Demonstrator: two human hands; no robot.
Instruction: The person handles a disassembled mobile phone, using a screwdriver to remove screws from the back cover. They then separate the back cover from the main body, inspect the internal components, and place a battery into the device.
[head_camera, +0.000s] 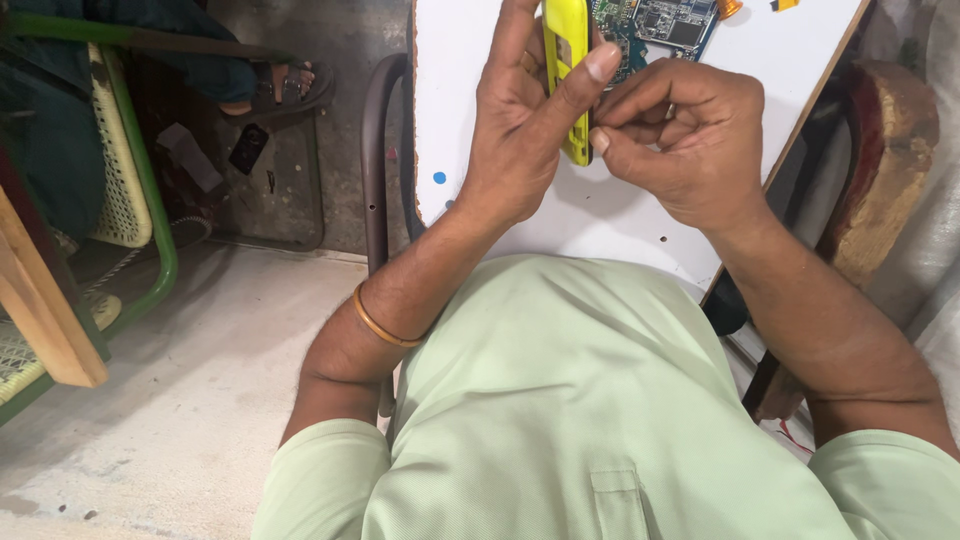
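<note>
— So, what's the left hand (520, 130) got?
— Yellow case (567, 70), held on edge, thumb across the front, fingers wrapped behind. Firm grip, closed round it.
— And the right hand (680, 135)?
— Fingers curled, thumb & forefinger pinched at the case's lower right edge, touching it. Can't tell if anything's pinched between them.
— Where's the case, exactly?
— Up over the white board (480, 60), just in front of a circuit board (665, 25) lying on it.
— Anything else?
— Bangle (380, 328) on the left wrist; green chair (130, 170) at left.
</note>
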